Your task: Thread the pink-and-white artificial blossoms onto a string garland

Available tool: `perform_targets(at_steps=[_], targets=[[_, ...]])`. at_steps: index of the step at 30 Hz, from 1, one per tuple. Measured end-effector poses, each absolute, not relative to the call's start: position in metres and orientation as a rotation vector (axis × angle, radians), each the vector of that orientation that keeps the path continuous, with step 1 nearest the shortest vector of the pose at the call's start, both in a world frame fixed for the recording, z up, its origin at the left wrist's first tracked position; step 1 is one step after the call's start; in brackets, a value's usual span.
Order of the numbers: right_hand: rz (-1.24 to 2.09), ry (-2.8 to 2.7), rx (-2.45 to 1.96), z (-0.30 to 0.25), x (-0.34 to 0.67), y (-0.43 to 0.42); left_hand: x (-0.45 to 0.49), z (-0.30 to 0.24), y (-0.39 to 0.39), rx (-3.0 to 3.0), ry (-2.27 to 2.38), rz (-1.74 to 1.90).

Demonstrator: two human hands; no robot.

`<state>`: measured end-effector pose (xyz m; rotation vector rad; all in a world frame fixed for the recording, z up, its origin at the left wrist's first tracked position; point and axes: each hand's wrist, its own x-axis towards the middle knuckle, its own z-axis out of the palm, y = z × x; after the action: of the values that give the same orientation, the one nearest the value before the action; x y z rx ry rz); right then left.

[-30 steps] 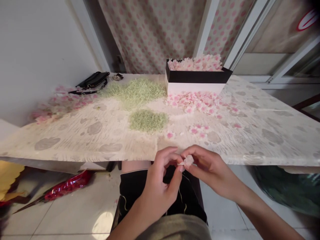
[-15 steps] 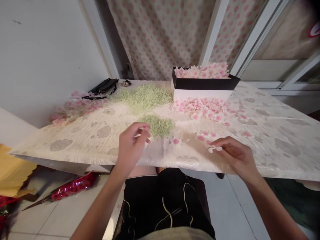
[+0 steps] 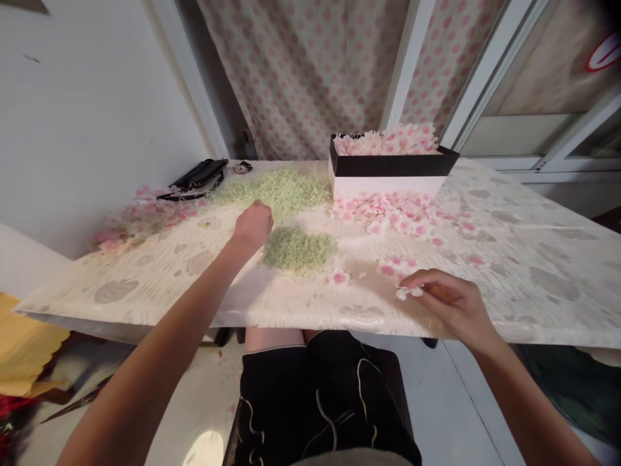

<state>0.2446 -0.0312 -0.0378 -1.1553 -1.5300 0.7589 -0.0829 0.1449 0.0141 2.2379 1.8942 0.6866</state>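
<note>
My left hand (image 3: 254, 223) is at the near edge of the larger heap of thin pale-green pieces (image 3: 291, 188). Its fingers are curled downward, and what they hold, if anything, is hidden behind the hand. Just to the right of it lies a smaller, darker green heap (image 3: 301, 251). Over the front part of the table, my right hand (image 3: 449, 298) pinches a white artificial flower (image 3: 409, 292) between thumb and fingertips. Loose pink-and-white artificial blossoms (image 3: 398, 266) lie just beyond that hand, with a single blossom (image 3: 339, 277) to their left.
A black-rimmed white box (image 3: 388, 186) full of pink blossoms stands at the back, a blossom pile (image 3: 383, 210) before it. Pink flowers (image 3: 145, 217) and a black bag (image 3: 200, 175) lie at the left by the wall. A patterned cloth (image 3: 509, 272) covers the table.
My left hand has moved away from me, from beside the smaller green heap to the larger one, and its fingers have curled. My right hand keeps its flower almost in place.
</note>
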Motion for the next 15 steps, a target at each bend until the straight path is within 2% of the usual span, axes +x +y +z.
perform_targets(at_steps=[5, 15], targets=[[0.774, -1.539, -1.142, -0.036, 0.245, -0.031, -0.095, 0.028, 0.155, 2.245, 1.890, 0.664], [0.787, -1.547, -1.164, -0.036, 0.245, -0.032, -0.129, 0.046, 0.138, 2.094, 1.873, 0.990]])
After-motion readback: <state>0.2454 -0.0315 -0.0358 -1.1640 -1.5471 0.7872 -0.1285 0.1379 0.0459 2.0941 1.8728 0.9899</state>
